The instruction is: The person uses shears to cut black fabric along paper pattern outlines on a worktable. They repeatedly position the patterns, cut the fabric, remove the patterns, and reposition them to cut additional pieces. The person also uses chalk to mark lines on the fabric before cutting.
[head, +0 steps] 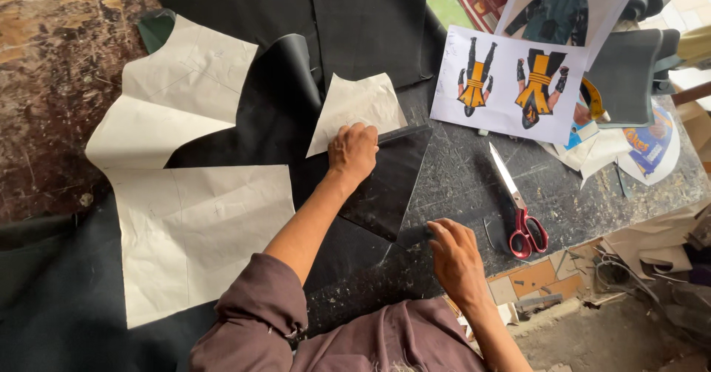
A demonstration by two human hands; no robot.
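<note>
Left hand: pressed flat, fingers curled down, on the seam where the small paper pattern meets the black leather piece; grip closed onto the surface as a hold-down, not wrapped around anything.
Right hand: at the lower corner of the black leather piece, fingertips pinching or pressing that corner; whether a small tool sits in the grip cannot be told.
Black leather piece: lying on the counter, just left of the red-handled scissors, its upper edge under the small paper pattern.
Small paper pattern: above the black leather piece, overlapping its top edge, pinned by the left hand.
Scissors: blades shut, lying free, near the right hand but untouched.
Large paper patterns: well left of the black leather piece, spread over dark fabric.
Printed costume sheets: up and right of the black leather piece.
Doing it well: likely best to keep firm downward weight through the left palm so paper and leather cannot slip apart; keep the corner taut and flat with the right fingertips; keep edges aligned before any marking or cutting.
Risk: probable creep of the slick leather if pressure lifts.
</note>
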